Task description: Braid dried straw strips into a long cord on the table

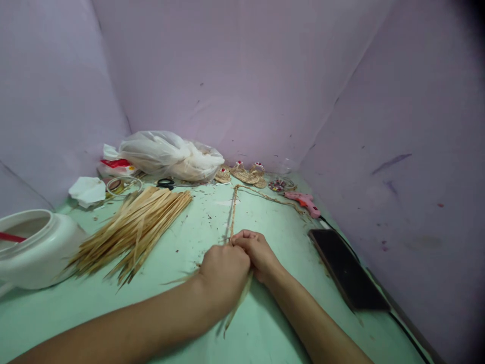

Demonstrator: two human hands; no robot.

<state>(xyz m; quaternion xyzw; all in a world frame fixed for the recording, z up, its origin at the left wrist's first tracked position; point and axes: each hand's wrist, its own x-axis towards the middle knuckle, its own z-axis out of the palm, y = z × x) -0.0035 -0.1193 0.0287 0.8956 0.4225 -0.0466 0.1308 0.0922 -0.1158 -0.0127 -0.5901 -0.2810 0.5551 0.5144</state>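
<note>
My left hand (pixel 225 270) and my right hand (pixel 257 250) meet over the middle of the table, both closed on the near end of a braided straw cord (pixel 234 212). From my fingers the cord runs straight away from me, bends at the far side and trails off to the right. Loose straw ends poke out beneath my hands toward me and to the left. The fingertips of my left hand are hidden behind its back. A pile of dry flat straw strips (pixel 140 227) lies to the left of my hands.
At left stands a white plastic container (pixel 56 253). Along the back wall lie a stuffed plastic bag (pixel 170 156), black-handled scissors (pixel 165 183) and small woven slippers (pixel 248 174). On the right are a pink glue gun (pixel 305 202) and a dark phone (pixel 348 270), beside a black cable.
</note>
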